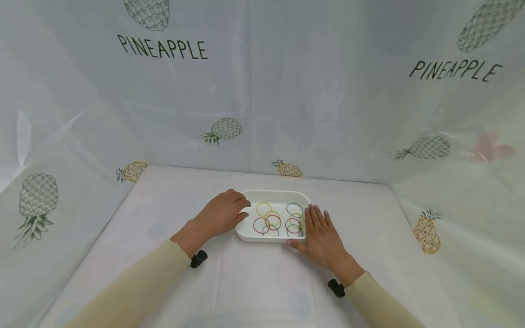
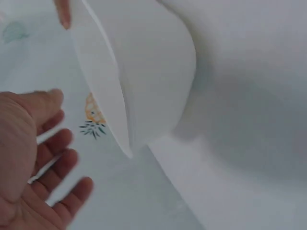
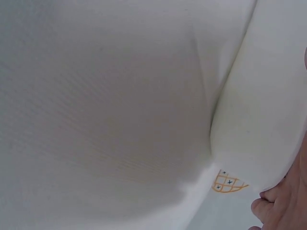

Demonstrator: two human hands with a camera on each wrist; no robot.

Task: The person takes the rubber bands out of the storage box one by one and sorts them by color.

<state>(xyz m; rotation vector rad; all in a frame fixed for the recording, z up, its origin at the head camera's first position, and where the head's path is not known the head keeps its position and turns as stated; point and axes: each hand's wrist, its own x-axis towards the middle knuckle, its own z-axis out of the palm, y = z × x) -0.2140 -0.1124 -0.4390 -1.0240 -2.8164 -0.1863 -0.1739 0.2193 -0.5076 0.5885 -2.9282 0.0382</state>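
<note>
Two grips: both bare hands sit at one white tray (image 1: pixel 245 235) on the counter (image 1: pixel 246 282).
Left grip (image 1: pixel 223 214): rests at the tray's left end — fingers curve loosely over its rim; the left wrist view shows the fingers (image 2: pixel 57 163) spread and relaxed, just beside the tray wall (image 2: pixel 139 72), pinching nothing.
Right grip (image 1: pixel 321 234): lies flat on the counter against the tray's right side — fingers straight and close together, thumb touching the tray's near right corner; the right wrist view shows only a fingertip (image 3: pixel 268 208) beside the tray wall (image 3: pixel 259 120).
Tray: upright, directly between the two grips, touching the right one; whether the left fingers press the rim or only hover cannot be told.
Rubber bands (image 1: pixel 279 218): loose rings of yellow, red and green lying inside the tray, several overlapping, nearer the right grip than the left.
Counter cover: pale cloth with pineapple print (image 1: pixel 426 230), well to the right of the right grip.
</note>
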